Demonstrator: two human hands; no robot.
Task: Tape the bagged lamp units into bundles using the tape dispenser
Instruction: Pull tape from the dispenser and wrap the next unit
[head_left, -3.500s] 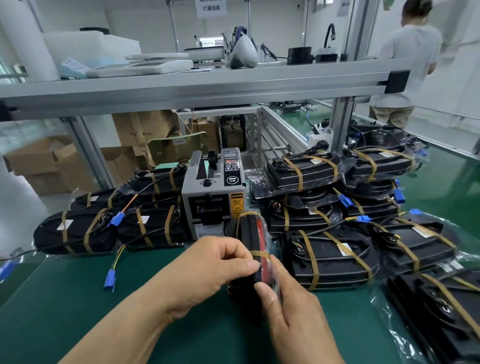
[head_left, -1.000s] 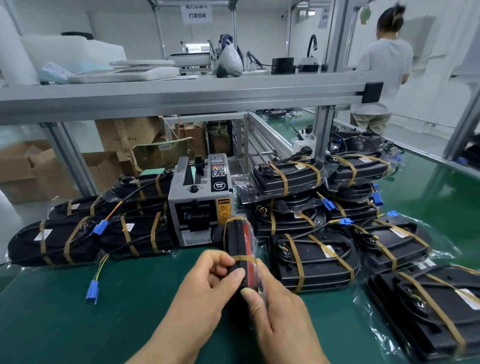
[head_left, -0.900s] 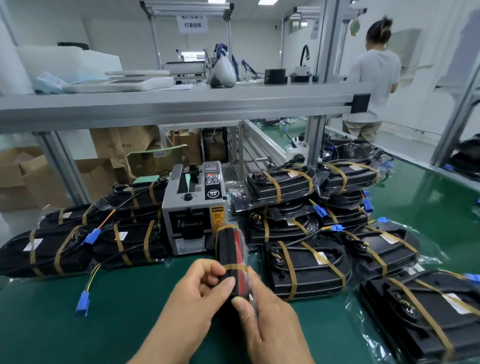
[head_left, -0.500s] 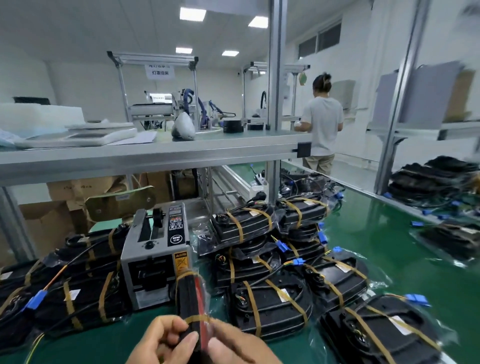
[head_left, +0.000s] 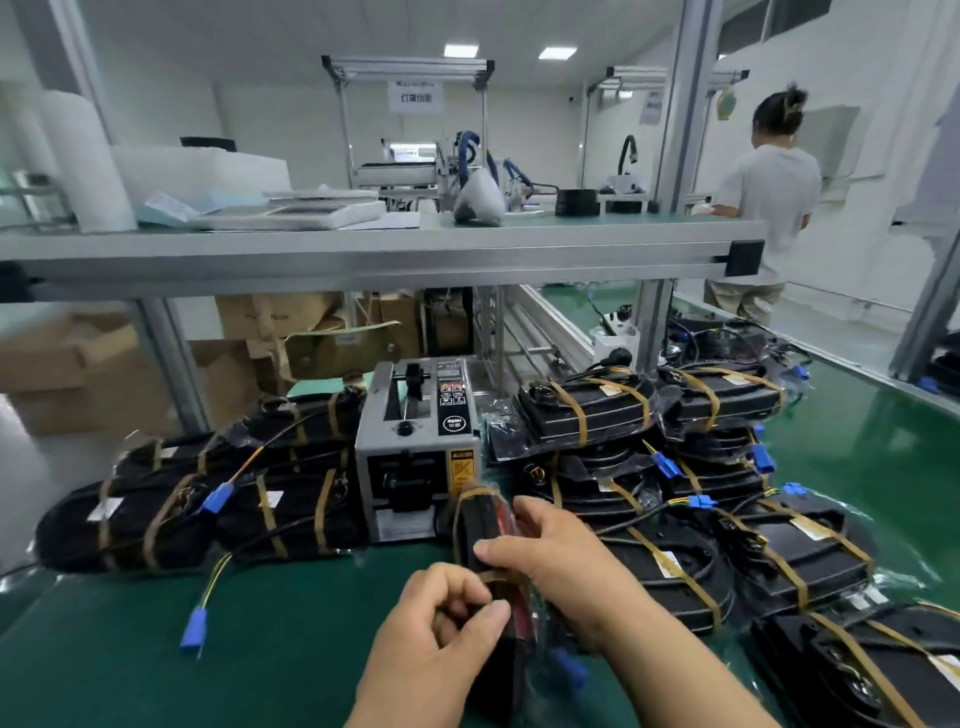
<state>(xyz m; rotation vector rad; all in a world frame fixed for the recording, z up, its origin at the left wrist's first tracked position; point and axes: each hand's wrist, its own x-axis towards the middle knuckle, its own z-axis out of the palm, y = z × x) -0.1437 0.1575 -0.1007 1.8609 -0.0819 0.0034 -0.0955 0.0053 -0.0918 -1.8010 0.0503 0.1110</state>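
Right hand (head_left: 566, 571) shifted higher on lamp bundle (head_left: 478, 519), gripping it, left hand (head_left: 441, 639) seemingly pinching near end

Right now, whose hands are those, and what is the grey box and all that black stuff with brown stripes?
The camera sits on a person's head, so you are looking down at that person's own two hands. The left hand and the right hand hold a bagged lamp unit, black and red, standing on its edge on the green table. Brown tape goes round it, and both hands grip close to that band. The grey box just behind is a tape dispenser, a machine that feeds out pieces of tape. The black things on both sides are more lamp units in clear bags, taped into bundles, with wires ending in blue plugs. Far back, another person stands at a different bench.
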